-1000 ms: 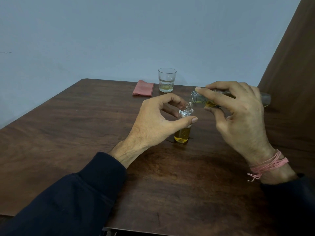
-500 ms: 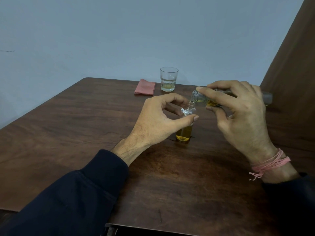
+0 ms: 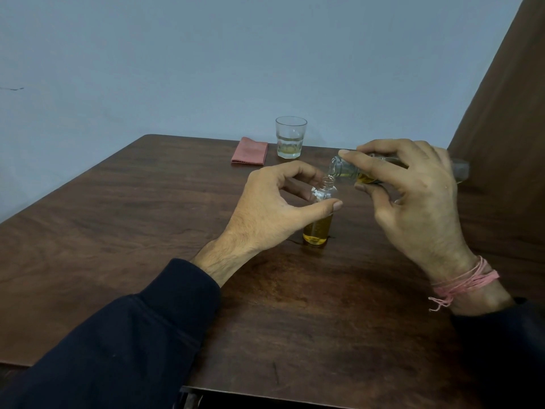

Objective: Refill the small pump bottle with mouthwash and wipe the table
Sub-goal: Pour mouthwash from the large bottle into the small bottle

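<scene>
The small pump bottle (image 3: 318, 222) stands upright on the surface (image 3: 147, 219), right of centre, with its long axis vertical and its open threaded neck pointing up; no pump head is fitted. The left hand (image 3: 271, 208) pinches the bottle's shoulder between thumb and fingers, a hold that appears intended to keep the light bottle from tipping and to fix the neck under the pour. The right hand (image 3: 413, 199) grips the larger mouthwash bottle (image 3: 354, 171), fingers curled over its top and thumb beneath. This bottle lies close to horizontal, its long axis running left to right, its mouth pointing left and slightly down, directly above the small neck. The tilt appears chosen to bring the remaining yellow liquid to the mouth at a slow rate, suited to the narrow opening. Yellow liquid fills roughly the lower half of the small bottle. A dark mark on the surface at the bottle's base may be spilled liquid; this cannot be confirmed. A folded pink cloth (image 3: 250, 154) and a glass (image 3: 290, 137) holding a little liquid stand at the far edge, well apart from the pour, the cloth presumably reserved for wiping.
</scene>
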A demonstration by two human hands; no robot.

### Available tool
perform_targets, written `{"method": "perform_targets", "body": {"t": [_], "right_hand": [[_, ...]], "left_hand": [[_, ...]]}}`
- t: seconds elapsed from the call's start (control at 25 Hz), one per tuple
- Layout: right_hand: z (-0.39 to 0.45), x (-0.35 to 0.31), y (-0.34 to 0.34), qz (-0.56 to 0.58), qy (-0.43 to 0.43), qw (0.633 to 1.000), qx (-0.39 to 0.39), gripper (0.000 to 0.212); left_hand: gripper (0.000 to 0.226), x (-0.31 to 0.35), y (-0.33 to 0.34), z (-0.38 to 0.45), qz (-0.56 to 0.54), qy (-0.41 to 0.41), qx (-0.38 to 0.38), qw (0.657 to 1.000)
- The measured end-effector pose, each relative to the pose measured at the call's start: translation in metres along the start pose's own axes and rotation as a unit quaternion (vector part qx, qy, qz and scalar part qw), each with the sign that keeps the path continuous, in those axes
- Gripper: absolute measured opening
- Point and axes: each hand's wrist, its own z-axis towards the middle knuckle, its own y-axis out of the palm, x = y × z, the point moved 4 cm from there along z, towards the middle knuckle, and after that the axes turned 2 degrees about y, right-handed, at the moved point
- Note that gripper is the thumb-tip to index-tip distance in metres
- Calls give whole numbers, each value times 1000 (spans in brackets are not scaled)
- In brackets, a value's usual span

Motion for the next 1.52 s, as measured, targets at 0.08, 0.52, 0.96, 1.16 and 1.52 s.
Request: {"method": "perform_targets", "body": {"t": [0.08, 0.52, 0.96, 1.16, 1.52], "right_hand": [[0, 0, 0, 0, 1, 1000, 1, 54], [-1, 0, 0, 0, -2, 1000, 3, 54], [0, 0, 0, -3, -3, 1000, 4, 55], [0, 1, 1, -2, -2, 1000, 2, 55], [0, 0, 2, 0, -1, 1000, 3, 55]], "left_hand": [[39, 0, 0, 0, -2, -1, 0, 1000], [46, 1, -1, 0, 9, -13, 19, 1000], [48, 2, -1, -1, 10, 0, 31, 999], [50, 4, -1, -1, 9, 3, 28, 1000], [37, 5, -2, -3, 32, 13, -5, 999]]}}
